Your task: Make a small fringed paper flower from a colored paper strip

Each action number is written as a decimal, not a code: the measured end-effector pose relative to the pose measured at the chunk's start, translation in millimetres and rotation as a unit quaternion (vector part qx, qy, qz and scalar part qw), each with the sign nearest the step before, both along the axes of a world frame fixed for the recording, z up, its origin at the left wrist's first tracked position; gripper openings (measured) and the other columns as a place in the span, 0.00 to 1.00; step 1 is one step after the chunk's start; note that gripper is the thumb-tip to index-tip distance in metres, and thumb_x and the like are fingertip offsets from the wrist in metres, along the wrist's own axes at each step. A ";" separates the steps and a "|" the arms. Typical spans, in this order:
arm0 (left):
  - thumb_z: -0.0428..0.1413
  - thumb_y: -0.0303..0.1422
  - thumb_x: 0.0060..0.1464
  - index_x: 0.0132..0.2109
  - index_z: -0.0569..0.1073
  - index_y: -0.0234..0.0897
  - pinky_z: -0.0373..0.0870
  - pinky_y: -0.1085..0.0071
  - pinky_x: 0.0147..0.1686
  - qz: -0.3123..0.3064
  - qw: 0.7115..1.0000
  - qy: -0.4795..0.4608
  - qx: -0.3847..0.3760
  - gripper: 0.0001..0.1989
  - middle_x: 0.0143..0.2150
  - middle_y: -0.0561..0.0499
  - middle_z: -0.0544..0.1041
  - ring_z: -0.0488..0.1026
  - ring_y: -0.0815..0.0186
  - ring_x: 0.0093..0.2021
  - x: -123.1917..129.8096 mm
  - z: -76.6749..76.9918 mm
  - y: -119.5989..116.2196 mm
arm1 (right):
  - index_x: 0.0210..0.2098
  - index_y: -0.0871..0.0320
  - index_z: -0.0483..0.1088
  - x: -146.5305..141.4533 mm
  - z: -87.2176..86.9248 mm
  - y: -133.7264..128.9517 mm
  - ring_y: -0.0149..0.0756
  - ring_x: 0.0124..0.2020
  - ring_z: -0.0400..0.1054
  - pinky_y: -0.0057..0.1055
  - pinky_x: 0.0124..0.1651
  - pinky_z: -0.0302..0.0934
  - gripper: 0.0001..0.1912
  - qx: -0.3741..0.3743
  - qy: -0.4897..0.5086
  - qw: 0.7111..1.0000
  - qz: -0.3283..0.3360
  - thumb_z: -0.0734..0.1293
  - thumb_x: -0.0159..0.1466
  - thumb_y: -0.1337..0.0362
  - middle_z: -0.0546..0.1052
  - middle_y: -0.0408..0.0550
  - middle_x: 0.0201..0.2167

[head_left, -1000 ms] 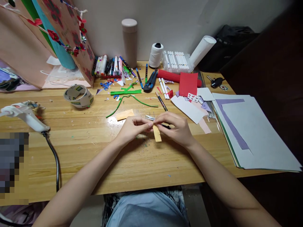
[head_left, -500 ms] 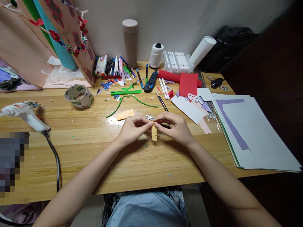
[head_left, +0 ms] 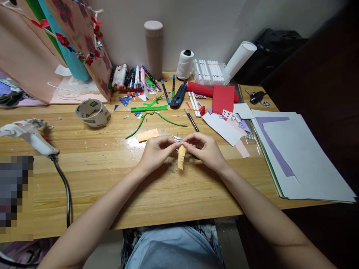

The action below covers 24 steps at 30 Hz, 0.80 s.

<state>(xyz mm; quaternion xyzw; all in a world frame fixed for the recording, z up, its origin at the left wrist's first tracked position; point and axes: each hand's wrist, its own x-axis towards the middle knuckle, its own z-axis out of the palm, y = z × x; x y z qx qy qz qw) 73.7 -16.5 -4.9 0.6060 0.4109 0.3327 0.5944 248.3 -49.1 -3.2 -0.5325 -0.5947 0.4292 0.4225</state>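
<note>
A short strip of yellow-orange paper (head_left: pixel 181 158), its right edge cut into a fringe, hangs from my fingertips above the table. My left hand (head_left: pixel 159 152) pinches its upper end from the left. From the right, my right hand (head_left: pixel 204 151) grips the same end between thumb and fingers. Just behind the hands lie scissors (head_left: pixel 177 138), with their blades showing and the handles mostly hidden under my right hand. Another piece of yellow-orange paper (head_left: pixel 147 135) rests beyond my left hand. Past it curves a green-wrapped wire (head_left: pixel 153 113).
On the left are a glue gun (head_left: pixel 36 138) with its black cord and a tape roll (head_left: pixel 92 114). A blue-black utility knife (head_left: pixel 178 96), red paper (head_left: pixel 223 99) and several markers lie behind. White sheets (head_left: pixel 308 157) cover the right side.
The fringed strip has turned slightly, its lower end swinging a little left. Both hands keep their pinch in nearly the same place.
</note>
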 end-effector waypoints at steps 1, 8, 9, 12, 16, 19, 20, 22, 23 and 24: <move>0.58 0.38 0.50 0.32 0.76 0.32 0.72 0.74 0.30 0.001 1.000 0.002 -0.001 0.11 0.30 0.48 0.78 0.73 0.70 0.28 0.0 0.0 -0.1 | 0.33 0.60 0.71 -0.8 -0.5 -0.1 0.30 0.27 0.67 0.26 0.29 0.61 0.08 -0.002 0.007 1.000 0.001 0.67 0.59 0.60 0.73 0.45 0.27; 0.58 0.38 0.50 0.32 0.74 0.31 0.70 0.74 0.32 -0.017 0.999 0.019 0.034 0.11 0.30 0.48 0.76 0.72 0.70 0.30 0.1 -1.4 0.6 | 0.33 0.59 0.71 -1.3 1.0 -0.7 0.31 0.28 0.67 0.26 0.29 0.62 0.09 0.006 -0.002 1.000 0.007 0.68 0.57 0.59 0.73 0.44 0.26; 0.57 0.38 0.51 0.32 0.73 0.32 0.70 0.74 0.32 -0.020 0.999 0.017 0.035 0.12 0.30 0.48 0.76 0.72 0.70 0.30 0.2 -1.8 0.8 | 0.33 0.59 0.71 -0.6 1.8 -0.6 0.31 0.28 0.67 0.26 0.30 0.62 0.09 0.008 -0.003 1.000 0.009 0.68 0.58 0.59 0.73 0.45 0.27; 0.57 0.38 0.51 0.32 0.72 0.32 0.70 0.74 0.32 -0.021 0.999 0.019 0.045 0.11 0.30 0.49 0.76 0.72 0.70 0.30 0.0 -2.0 0.5 | 0.34 0.59 0.72 1.6 4.5 -0.2 0.31 0.29 0.68 0.26 0.30 0.63 0.10 0.010 0.006 1.000 0.023 0.67 0.59 0.59 0.74 0.46 0.29; 0.56 0.38 0.52 0.32 0.72 0.33 0.69 0.75 0.32 -0.027 0.995 0.042 0.085 0.10 0.29 0.50 0.75 0.71 0.70 0.30 -0.6 -1.3 -1.4 | 0.34 0.60 0.72 2.2 6.1 -0.1 0.29 0.26 0.66 0.26 0.28 0.62 0.11 0.005 -0.009 1.000 0.026 0.69 0.56 0.58 0.74 0.45 0.28; 0.56 0.38 0.52 0.32 0.73 0.33 0.70 0.75 0.32 -0.029 0.997 0.024 0.068 0.10 0.30 0.50 0.76 0.72 0.70 0.30 0.0 -0.9 -2.0 | 0.33 0.59 0.72 1.9 4.2 -0.2 0.31 0.29 0.67 0.28 0.32 0.63 0.08 0.009 -0.010 1.000 0.018 0.68 0.58 0.60 0.74 0.46 0.29; 0.56 0.38 0.52 0.33 0.73 0.33 0.70 0.74 0.33 -0.030 0.998 0.008 0.050 0.11 0.31 0.49 0.76 0.72 0.70 0.31 0.4 -0.7 -1.8 | 0.33 0.59 0.72 2.0 3.2 -0.2 0.32 0.29 0.68 0.28 0.33 0.64 0.07 0.011 -0.008 1.000 0.017 0.67 0.58 0.61 0.74 0.46 0.29; 0.56 0.37 0.52 0.34 0.74 0.32 0.71 0.73 0.33 -0.039 0.999 -0.020 0.003 0.11 0.32 0.48 0.76 0.73 0.70 0.31 1.2 -0.3 -1.0 | 0.33 0.59 0.72 2.6 1.5 -0.3 0.32 0.30 0.68 0.29 0.33 0.64 0.06 0.020 -0.010 1.000 0.013 0.67 0.59 0.62 0.74 0.46 0.29; 0.56 0.37 0.52 0.34 0.74 0.32 0.71 0.73 0.34 -0.043 0.998 -0.029 -0.019 0.11 0.32 0.48 0.77 0.73 0.69 0.31 1.5 0.0 -0.5 | 0.33 0.59 0.72 2.8 0.9 -0.4 0.32 0.30 0.68 0.28 0.33 0.63 0.05 0.027 -0.016 0.999 0.010 0.67 0.59 0.63 0.74 0.46 0.29; 0.56 0.37 0.52 0.34 0.74 0.32 0.72 0.73 0.34 -0.047 0.998 -0.035 -0.038 0.11 0.32 0.48 0.77 0.73 0.69 0.31 1.6 0.4 -0.1 | 0.32 0.59 0.71 3.0 0.6 -0.6 0.32 0.29 0.68 0.28 0.32 0.63 0.05 0.037 -0.025 0.999 0.008 0.67 0.59 0.64 0.74 0.46 0.29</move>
